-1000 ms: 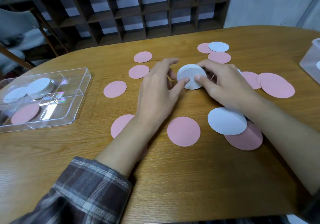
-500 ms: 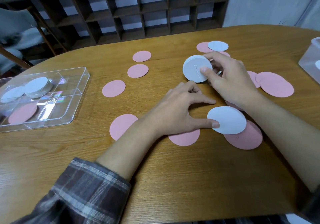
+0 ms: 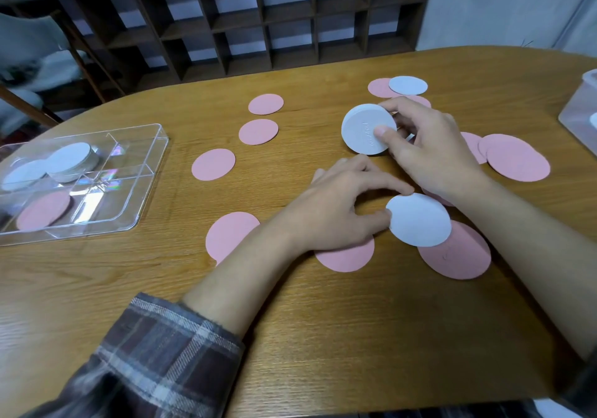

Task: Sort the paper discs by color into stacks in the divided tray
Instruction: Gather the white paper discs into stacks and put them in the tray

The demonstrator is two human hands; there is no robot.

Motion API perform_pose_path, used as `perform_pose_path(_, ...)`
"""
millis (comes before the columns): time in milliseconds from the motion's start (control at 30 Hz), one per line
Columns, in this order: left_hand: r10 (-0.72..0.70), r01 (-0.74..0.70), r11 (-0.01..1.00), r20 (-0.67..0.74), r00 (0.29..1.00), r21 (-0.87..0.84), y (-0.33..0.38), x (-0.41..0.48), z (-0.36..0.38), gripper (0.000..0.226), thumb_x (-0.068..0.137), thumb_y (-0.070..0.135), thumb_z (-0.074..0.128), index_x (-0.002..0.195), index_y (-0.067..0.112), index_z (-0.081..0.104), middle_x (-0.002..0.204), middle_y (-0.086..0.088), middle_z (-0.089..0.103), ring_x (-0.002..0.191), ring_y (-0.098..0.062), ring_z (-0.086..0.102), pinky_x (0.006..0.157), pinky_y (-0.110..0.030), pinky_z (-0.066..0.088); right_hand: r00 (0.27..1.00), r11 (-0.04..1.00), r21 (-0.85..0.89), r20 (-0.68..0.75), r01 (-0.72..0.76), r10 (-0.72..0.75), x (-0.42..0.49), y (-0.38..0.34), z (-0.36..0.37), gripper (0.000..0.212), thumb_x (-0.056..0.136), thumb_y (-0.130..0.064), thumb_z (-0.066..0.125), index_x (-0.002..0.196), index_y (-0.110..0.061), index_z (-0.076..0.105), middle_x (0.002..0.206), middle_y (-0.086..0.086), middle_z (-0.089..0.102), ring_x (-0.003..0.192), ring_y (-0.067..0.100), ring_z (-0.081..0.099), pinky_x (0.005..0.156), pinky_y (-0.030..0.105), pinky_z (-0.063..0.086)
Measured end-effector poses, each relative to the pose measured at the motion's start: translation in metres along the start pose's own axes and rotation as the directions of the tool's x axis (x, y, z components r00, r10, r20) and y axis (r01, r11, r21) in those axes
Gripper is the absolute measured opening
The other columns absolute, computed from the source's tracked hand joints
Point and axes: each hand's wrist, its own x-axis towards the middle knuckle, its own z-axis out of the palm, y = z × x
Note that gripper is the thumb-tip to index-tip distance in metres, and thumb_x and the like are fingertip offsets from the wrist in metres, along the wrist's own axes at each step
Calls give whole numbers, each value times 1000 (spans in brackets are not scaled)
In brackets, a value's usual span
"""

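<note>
My right hand (image 3: 426,146) grips a stack of white discs (image 3: 361,130), tilted up off the table, thumb on its face. My left hand (image 3: 342,207) pinches the left edge of a single white disc (image 3: 420,220) that lies on a pink disc (image 3: 458,256). Several pink discs are scattered on the table, among them one at the left (image 3: 213,164) and one under my left wrist (image 3: 345,256). The clear divided tray (image 3: 142,188) at the left holds white disc stacks (image 3: 69,161) at its back and a pink disc (image 3: 43,211) at its front.
Another white disc (image 3: 407,85) lies on pink ones at the back. A clear plastic box (image 3: 578,114) stands at the table's right edge. A dark cubby shelf (image 3: 258,20) and a chair (image 3: 32,52) are behind the wooden table (image 3: 323,337).
My left hand let go of the white stack and moved down to the single white disc, pinching its edge. My right hand lifted and tilted the stack, keeping it.
</note>
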Motion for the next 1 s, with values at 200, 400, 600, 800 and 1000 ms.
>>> perform_pose_path(200, 0, 0, 995, -6, 1000, 102, 4, 0, 5, 51, 87, 62, 72, 134, 44, 64, 114, 13, 49, 116, -7, 43, 103, -43, 36, 1000, 1000, -6, 2, 1, -1, 0, 1, 1, 22, 99, -23, 61, 120, -29, 67, 106, -9, 72, 95, 11, 66, 85, 32, 54)
perform_pose_path(400, -55, 48, 989, -47, 997, -139, -4, 4, -2, 36, 83, 37, 85, 114, 30, 69, 111, 8, 62, 101, -7, 56, 97, -34, 48, 1000, 1000, -17, -2, 5, -5, -1, -1, 1, 34, 100, -22, 59, 131, -32, 65, 102, -14, 71, 84, 17, 65, 85, 36, 55)
perform_pose_path(600, -208, 145, 893, -105, 972, -426, -19, 8, -14, 15, 91, 12, 78, 101, 14, 66, 85, -3, 67, 71, -15, 59, 73, -33, 53, 998, 998, 23, 27, -65, 65, 0, 0, 0, 43, 102, -26, 55, 143, -39, 57, 107, -19, 63, 88, 16, 63, 91, 39, 54)
perform_pose_path(800, -320, 155, 876, -310, 895, -456, -23, 8, -20, 10, 94, 15, 75, 93, 18, 65, 84, -8, 72, 68, -23, 70, 77, -44, 60, 993, 988, 98, 47, -116, 112, 0, -4, 0, 39, 105, -25, 47, 135, -42, 64, 99, -14, 66, 88, 9, 61, 86, 40, 56)
perform_pose_path(1000, -379, 165, 886, -474, 795, -433, -21, 9, -20, 14, 92, 19, 75, 94, 20, 62, 83, -2, 72, 73, -23, 76, 78, -45, 62, 992, 998, 49, 125, -39, 32, -4, -10, -2, 38, 107, -24, 41, 130, -42, 65, 87, -3, 65, 79, 16, 62, 81, 41, 54)
